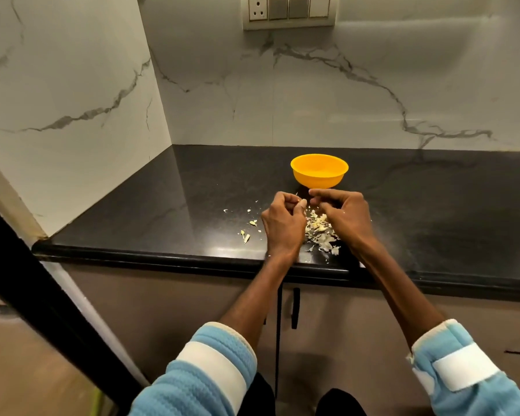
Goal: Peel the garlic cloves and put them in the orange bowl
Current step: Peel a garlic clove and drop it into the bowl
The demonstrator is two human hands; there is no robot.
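While the left hand (282,225) and right hand (341,217) pinch something hidden, probably a garlic clove, the orange bowl (318,179) sits near, at twelve o'clock.

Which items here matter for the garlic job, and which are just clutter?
Job: orange bowl; left hand and right hand, pinching a mostly hidden garlic clove; peel pile.
Lying about: wall socket panel; cabinet handle.
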